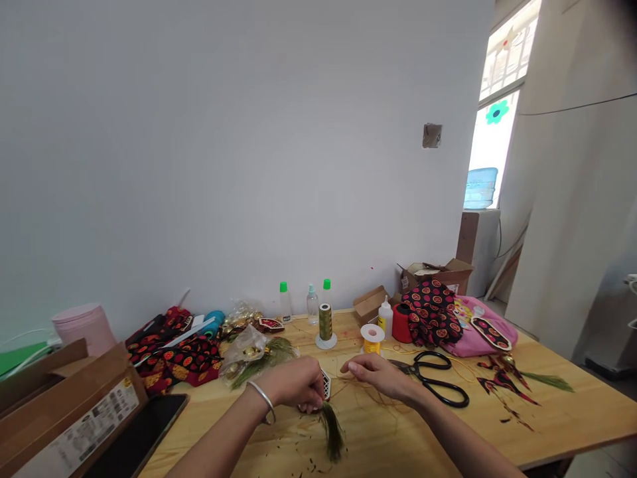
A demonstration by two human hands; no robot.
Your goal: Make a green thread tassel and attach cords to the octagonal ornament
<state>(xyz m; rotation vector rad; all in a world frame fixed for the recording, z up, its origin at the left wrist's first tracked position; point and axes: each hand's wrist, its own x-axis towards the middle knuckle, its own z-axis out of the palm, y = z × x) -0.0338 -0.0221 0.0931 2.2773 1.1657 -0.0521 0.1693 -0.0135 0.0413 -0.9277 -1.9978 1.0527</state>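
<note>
Left hand (303, 384) pinches the tassel (332, 435) at its top, over the table (398, 441); right hand (377, 373) is near, fingers bent, whether gripping thread I cannot tell; scissors (421, 376) lie beside it; green spool (325, 323) stands beyond.

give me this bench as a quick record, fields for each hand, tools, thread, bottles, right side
left hand: the left hand grips the top of a green tassel
right hand: the right hand is over the table, near the scissors; any thread in its fingers is unclear
tools: scissors, black handles
thread: green spool, standing; yellow spool
bottles: white bottle behind the yellow spool
right side: patterned fabric, pink bag
</note>
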